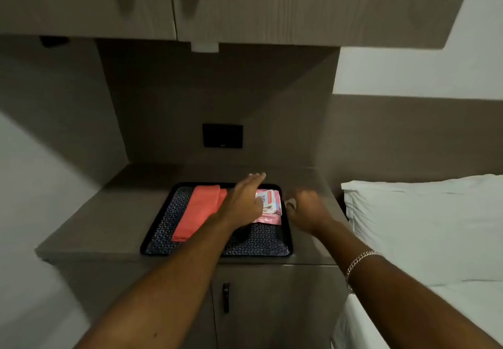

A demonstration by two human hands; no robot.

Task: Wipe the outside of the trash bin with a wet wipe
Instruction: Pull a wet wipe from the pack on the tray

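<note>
while both bare arms reach forward over a grey wood-grain counter (89, 229), the left hand (242, 204) lies flat and spread, fingers straight and pointing away, pressed down on a pink-and-white wet wipe pack (268, 207) without curling around it. the pack sits in the far right part of a black-rimmed tray (152, 237) with a dark blue patterned liner, and its white label panel carries writing that is mostly covered by the hand; a few dark letters near the hand's edge look like "kord" read sideways, but they are too small and blurred to be sure of, and the rest of the print cannot be read. to the left of the pack, on the same tray, lies a folded coral cloth (200, 212), long and flat, its near end reaching toward the tray's front left. the right hand (304, 209) is just beside the tray's right rim, smeared by motion blur, its fingers bent inward around a small white bit (290, 202) that seems pinched at the fingertips; whether that bit is a wipe coming from the pack cannot be told. a silver chain bracelet (359, 263) circles the right forearm. a black wall plate (222, 135) is set in the panel behind the counter, upper cabinets (299, 3) hang overhead, a cabinet door with a dark handle (226, 297) is below, and a white pillow (424, 226) lies on the bed to the right. the trash bin is not in view.
</note>
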